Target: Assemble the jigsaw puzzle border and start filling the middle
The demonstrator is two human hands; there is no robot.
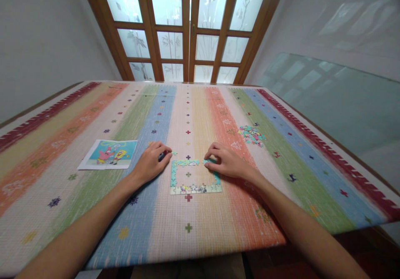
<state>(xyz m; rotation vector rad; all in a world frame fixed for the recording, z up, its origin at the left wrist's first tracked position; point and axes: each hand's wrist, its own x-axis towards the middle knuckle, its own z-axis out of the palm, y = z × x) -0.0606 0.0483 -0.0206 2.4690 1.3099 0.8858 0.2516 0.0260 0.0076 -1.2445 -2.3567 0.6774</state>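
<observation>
On the striped tablecloth lies a rectangular jigsaw border [196, 189] of teal and pale pieces. Its upper edge has a gap near the right corner, and the middle shows bare cloth. My left hand [153, 160] rests left of the border, thumb and forefinger curled together at a small teal puzzle piece [175, 153]. Over the upper right corner, my right hand [227, 161] has its thumb and forefinger closed on a teal puzzle piece [205, 161]. That hand partly hides the border's right side.
To the left lies a printed cartoon picture [112, 153]. A heap of loose puzzle pieces [251, 135] sits to the right, beyond my right hand. The striped tablecloth [200, 224] covers the table, with a wooden glazed door [189, 33] behind its far edge.
</observation>
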